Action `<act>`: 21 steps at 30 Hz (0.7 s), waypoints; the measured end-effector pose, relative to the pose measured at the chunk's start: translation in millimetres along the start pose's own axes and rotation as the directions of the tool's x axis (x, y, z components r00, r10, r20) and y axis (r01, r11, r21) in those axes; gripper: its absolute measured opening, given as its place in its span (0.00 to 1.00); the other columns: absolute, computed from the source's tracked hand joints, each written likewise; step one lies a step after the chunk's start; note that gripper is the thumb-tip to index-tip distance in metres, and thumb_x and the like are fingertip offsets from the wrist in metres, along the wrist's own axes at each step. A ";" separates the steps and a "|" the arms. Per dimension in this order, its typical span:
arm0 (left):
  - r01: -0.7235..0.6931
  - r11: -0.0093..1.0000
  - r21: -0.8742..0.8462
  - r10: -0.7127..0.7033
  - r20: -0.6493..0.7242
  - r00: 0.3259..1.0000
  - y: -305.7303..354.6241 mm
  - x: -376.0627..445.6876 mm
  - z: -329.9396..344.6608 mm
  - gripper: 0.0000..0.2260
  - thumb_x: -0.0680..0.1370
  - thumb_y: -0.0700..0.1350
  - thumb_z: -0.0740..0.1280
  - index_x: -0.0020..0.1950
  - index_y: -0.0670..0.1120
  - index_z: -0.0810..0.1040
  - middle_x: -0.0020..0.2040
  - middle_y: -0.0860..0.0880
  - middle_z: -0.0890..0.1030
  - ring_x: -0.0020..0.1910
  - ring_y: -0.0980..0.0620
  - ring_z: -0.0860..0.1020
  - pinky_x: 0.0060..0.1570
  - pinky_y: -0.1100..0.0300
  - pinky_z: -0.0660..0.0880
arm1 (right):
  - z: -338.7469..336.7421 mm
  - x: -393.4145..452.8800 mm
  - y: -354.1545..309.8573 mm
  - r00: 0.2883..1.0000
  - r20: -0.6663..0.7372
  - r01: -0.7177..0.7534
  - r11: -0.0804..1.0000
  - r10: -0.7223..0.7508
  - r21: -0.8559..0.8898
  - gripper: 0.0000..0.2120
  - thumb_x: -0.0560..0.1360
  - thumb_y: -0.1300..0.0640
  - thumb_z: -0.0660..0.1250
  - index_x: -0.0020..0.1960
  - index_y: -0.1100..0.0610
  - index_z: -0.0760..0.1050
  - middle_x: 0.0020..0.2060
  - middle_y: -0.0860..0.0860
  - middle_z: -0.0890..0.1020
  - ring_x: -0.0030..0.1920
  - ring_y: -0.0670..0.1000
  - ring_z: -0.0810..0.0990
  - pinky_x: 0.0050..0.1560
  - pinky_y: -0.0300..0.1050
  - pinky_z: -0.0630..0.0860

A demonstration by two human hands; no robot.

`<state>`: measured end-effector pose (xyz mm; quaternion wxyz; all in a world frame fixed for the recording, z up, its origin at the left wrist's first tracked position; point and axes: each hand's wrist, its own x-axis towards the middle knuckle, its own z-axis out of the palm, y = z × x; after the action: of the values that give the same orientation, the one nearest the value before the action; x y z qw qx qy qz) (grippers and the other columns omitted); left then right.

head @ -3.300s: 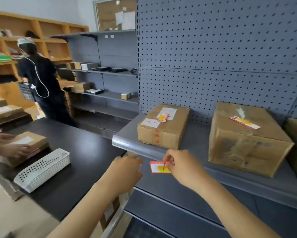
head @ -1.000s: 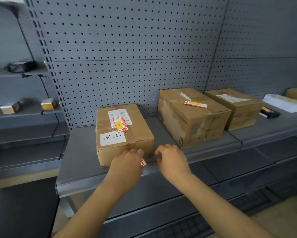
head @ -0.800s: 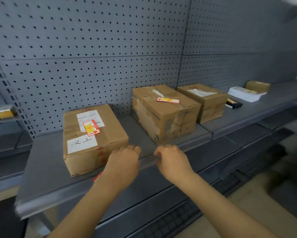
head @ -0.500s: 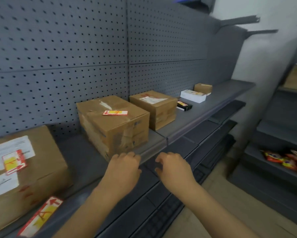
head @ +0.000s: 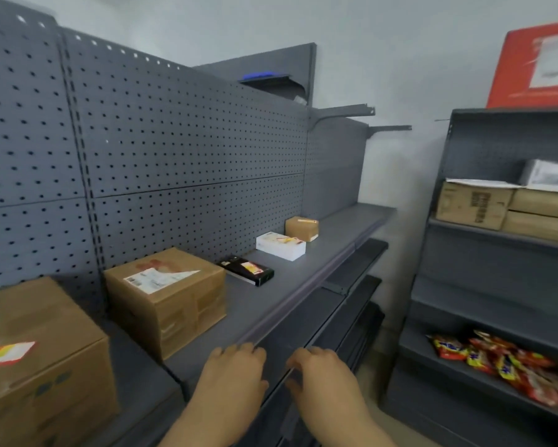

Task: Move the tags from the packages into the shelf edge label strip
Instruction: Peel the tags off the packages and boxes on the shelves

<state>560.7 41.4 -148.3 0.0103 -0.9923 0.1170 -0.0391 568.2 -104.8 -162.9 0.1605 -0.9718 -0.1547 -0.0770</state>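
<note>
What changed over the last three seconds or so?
The right hand let go of the red tag it was holding; both hands are now empty, and the view has moved right along the shelf. The left hand stays at the shelf edge, and the boxes are unmoved.

Pegboard (head: 181, 150): dark grey, dotted with holes. Below it, brown cardboard boxes (head: 165, 298); red-and-yellow tag (head: 5, 353); black box (head: 248, 271); white box (head: 280, 246). Right of it, red-yellow snack packets (head: 503, 362).

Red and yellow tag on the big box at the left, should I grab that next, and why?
Probably yes: reach the left hand back to that tag. Both hands look empty at the shelf edge, and the tag lies loose on the box.
</note>
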 end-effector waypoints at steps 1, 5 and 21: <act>0.001 1.000 0.002 -0.001 0.006 1.000 5.5 13.4 0.8 0.15 0.80 0.52 0.61 0.64 0.49 0.70 0.63 0.49 0.74 0.62 0.47 0.72 0.62 0.53 0.67 | -2.9 9.4 10.8 1.000 -0.004 0.000 1.000 0.000 -0.003 0.13 0.78 0.53 0.62 0.62 0.49 0.72 0.59 0.49 0.76 0.61 0.53 0.71 0.57 0.44 0.70; 0.006 1.000 0.020 -0.006 0.024 1.000 20.6 64.3 8.2 0.17 0.79 0.52 0.61 0.66 0.48 0.70 0.64 0.48 0.73 0.64 0.46 0.71 0.63 0.53 0.65 | -4.8 46.6 47.9 1.000 -0.004 -0.013 1.000 0.013 0.012 0.14 0.78 0.53 0.62 0.62 0.49 0.72 0.59 0.49 0.76 0.61 0.53 0.71 0.56 0.44 0.70; 0.107 0.993 0.042 -0.103 -0.090 0.991 -27.8 284.0 24.4 0.15 0.80 0.53 0.60 0.63 0.49 0.71 0.61 0.50 0.76 0.60 0.49 0.74 0.59 0.55 0.69 | 13.4 255.0 141.4 1.000 -0.016 0.009 1.000 -0.009 -0.003 0.09 0.76 0.59 0.59 0.54 0.57 0.75 0.52 0.54 0.78 0.54 0.57 0.75 0.51 0.50 0.75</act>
<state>844.4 2.6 -150.5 0.0262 -0.9939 0.0640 -0.0860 855.3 -157.2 -165.4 0.1600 -0.9706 -0.1579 -0.0858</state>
